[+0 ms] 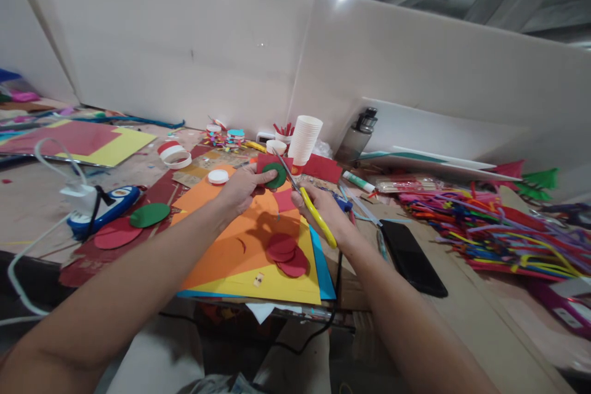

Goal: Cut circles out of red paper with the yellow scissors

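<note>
Scissors (321, 221) with yellow handles sit in the right hand (339, 221), fingers wrapped on the grips. Blades aim toward the tabletop's (28, 203) far edge, running up along the right rim of a green disc (274, 176). Can't tell whether they bite paper or how far apart they stand.

Left hand (244, 191) pinches that green disc, thumb on its face, red paper (261, 163) showing behind it. More red paper (327, 167) shows to the right of a white cup stack (305, 135); can't tell if it's one piece.

Both hands are raised over orange paper (207, 265), shadow falling on it. Yellow sheet (295, 289) and blue sheet (327, 271) poke out below, reaching the tabletop's near edge. Red discs (293, 263) overlap in a pile between the forearms, close to that same edge.

Left side: decent gap out to a loose green oval (150, 215) overlapping a red oval (117, 234), beside a blue-and-white power strip (122, 200), near the tabletop's near left corner.

Right side: tighter. Black phone (413, 258) lies just outside the right forearm; pipe cleaners (484, 228) heap past it toward the right edge.

Far side: cup stack stands close behind the blades; white partition (184, 43) walls off the far edge.
</note>
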